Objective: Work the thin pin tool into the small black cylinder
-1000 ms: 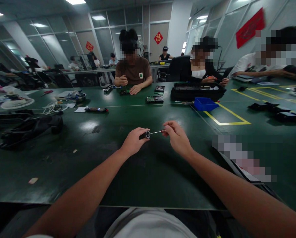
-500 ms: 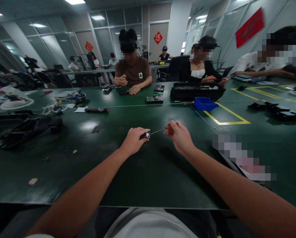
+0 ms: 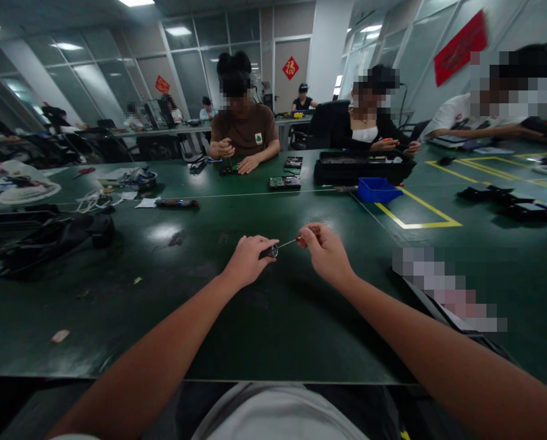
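My left hand (image 3: pixel 248 260) is closed around a short black cylindrical part (image 3: pixel 269 251), gripped between thumb and fingers. Its round, silvery end faces right. My right hand (image 3: pixel 327 253) is closed on a screwdriver (image 3: pixel 297 239) with a reddish handle mostly hidden in the fingers. The thin metal shaft slants left and its tip is at the silvery end of the part; whether it sits inside cannot be made out. Both hands are above the green table (image 3: pixel 255 330).
A blue bin (image 3: pixel 378 190) stands beyond my right hand, before a long black tray (image 3: pixel 365 168). Circuit-board devices (image 3: pixel 285 183) lie ahead. Black casings (image 3: pixel 57 238) are at left, a pen-like tool (image 3: pixel 176 203) nearer the middle. A co-worker (image 3: pixel 244 128) sits opposite.
My right hand has rolled around the screwdriver, so the thumb now lies across the front and more of the reddish handle shows. My left hand stays almost in place.
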